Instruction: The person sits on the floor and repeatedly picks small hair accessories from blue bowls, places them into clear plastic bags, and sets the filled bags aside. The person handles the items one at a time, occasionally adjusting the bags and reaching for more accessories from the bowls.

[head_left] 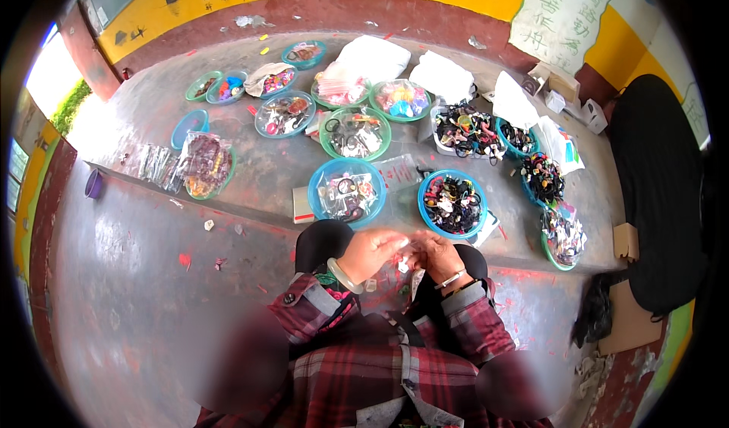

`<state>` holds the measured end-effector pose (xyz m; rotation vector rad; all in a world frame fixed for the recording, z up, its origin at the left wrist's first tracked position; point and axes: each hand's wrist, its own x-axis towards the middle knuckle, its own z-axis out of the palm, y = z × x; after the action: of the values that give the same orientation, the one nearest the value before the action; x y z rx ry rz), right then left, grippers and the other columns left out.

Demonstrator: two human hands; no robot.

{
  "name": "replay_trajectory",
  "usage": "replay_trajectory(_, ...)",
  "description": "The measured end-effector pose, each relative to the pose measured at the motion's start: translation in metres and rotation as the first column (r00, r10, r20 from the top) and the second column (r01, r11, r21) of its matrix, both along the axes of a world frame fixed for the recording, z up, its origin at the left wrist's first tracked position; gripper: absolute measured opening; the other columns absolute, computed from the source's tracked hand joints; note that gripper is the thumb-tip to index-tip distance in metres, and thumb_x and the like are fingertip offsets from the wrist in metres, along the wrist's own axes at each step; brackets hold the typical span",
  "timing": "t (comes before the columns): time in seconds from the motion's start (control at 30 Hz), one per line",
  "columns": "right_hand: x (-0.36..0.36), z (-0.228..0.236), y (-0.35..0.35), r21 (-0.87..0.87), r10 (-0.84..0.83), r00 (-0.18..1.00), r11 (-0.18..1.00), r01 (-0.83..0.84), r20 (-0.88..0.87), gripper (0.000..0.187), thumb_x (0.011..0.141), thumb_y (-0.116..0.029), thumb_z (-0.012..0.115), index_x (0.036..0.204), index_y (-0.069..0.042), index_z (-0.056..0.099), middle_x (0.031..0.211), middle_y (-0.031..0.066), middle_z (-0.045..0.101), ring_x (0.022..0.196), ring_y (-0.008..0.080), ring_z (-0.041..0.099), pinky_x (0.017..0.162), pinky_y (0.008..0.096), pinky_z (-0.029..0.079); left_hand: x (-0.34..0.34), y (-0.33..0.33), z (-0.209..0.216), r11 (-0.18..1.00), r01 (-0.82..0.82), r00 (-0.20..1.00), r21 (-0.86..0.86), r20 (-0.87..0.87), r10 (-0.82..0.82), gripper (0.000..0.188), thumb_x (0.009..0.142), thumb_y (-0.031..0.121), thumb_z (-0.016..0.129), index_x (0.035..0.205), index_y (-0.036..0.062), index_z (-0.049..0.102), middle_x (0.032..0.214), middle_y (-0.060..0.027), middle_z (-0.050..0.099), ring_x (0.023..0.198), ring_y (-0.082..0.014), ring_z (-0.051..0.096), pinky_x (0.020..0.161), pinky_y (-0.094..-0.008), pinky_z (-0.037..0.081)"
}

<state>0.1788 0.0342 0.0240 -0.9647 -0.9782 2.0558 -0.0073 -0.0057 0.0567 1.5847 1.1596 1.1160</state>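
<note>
My left hand (370,253) and my right hand (439,256) meet above my lap, fingers drawn together. Between them hangs what looks like a small clear plastic bag (403,264) with something white in it; its outline is hard to make out. Just beyond my left hand stands a blue basin (317,200) holding clear bags with hair ties and small pieces. Past my right hand another blue basin (421,217) is filled with dark hair ties (453,204) that carry colourful ornaments.
On the raised grey ledge (250,166) stand several more basins of small goods, a white tub of hair ties (465,130) and white sacks (372,58). Flat clear bags (159,168) lie at the left. A black covered object (657,193) stands at the right. Scraps litter the floor (137,276).
</note>
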Motion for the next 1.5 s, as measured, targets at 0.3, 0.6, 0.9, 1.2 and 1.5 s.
replay_trajectory(0.3,-0.003,0.006,-0.002,0.045,0.133,0.979,0.989,-0.142,0.154,0.03,0.08,-0.03,0.064,0.092,-0.002,0.061,0.083,0.0011,0.062,0.074,0.0099,0.055,0.068,0.0237,0.041,-0.015,0.003,-0.039,0.842,0.073,0.861,-0.534,0.461,0.217,0.017,0.084,0.016,0.059,0.09,0.0,0.061,0.078,-0.0052,0.063,0.056,-0.0041,0.049,0.049,-0.0168,0.037)
replay_trajectory(0.6,-0.003,0.002,0.0,0.009,0.079,0.987,0.997,-0.082,0.142,0.014,0.082,-0.011,0.061,0.087,0.001,0.064,0.078,0.0056,0.064,0.069,0.0111,0.057,0.065,0.0229,0.043,-0.012,0.005,-0.035,0.864,0.113,0.876,-0.49,0.46,0.146,0.018,0.084,0.018,0.06,0.091,0.0018,0.062,0.078,-0.0034,0.062,0.058,-0.004,0.05,0.05,-0.016,0.038)
replay_trajectory(0.9,0.0,-0.009,0.002,-0.006,-0.049,0.99,0.999,0.05,0.135,0.012,0.079,-0.006,0.063,0.088,0.003,0.064,0.076,0.0085,0.065,0.065,0.0116,0.059,0.06,0.0223,0.046,-0.007,0.003,-0.036,0.917,0.031,0.937,-0.397,0.332,0.112,0.02,0.084,0.019,0.06,0.091,0.0017,0.065,0.073,-0.0015,0.062,0.053,-0.0028,0.047,0.048,-0.0171,0.037)
replay_trajectory(1.2,-0.002,0.001,0.0,-0.011,-0.074,0.995,0.997,0.075,0.065,0.01,0.076,-0.002,0.065,0.083,0.004,0.063,0.074,0.009,0.064,0.064,0.0136,0.059,0.062,0.0242,0.047,-0.004,0.001,-0.034,0.925,0.005,0.927,-0.38,0.349,0.138,0.017,0.081,0.019,0.063,0.085,0.0031,0.067,0.071,-0.0004,0.062,0.057,-0.0027,0.047,0.05,-0.0174,0.036)
replay_trajectory(1.5,-0.004,0.0,0.0,0.05,-0.11,0.991,0.993,0.106,0.074,0.006,0.075,-0.002,0.066,0.079,0.002,0.063,0.072,0.0068,0.063,0.062,0.012,0.057,0.06,0.0231,0.045,0.0,0.001,-0.033,0.901,0.041,0.856,-0.433,0.48,0.192,0.014,0.08,0.014,0.064,0.084,0.0009,0.066,0.073,-0.0026,0.064,0.062,-0.0042,0.05,0.056,-0.0187,0.038)
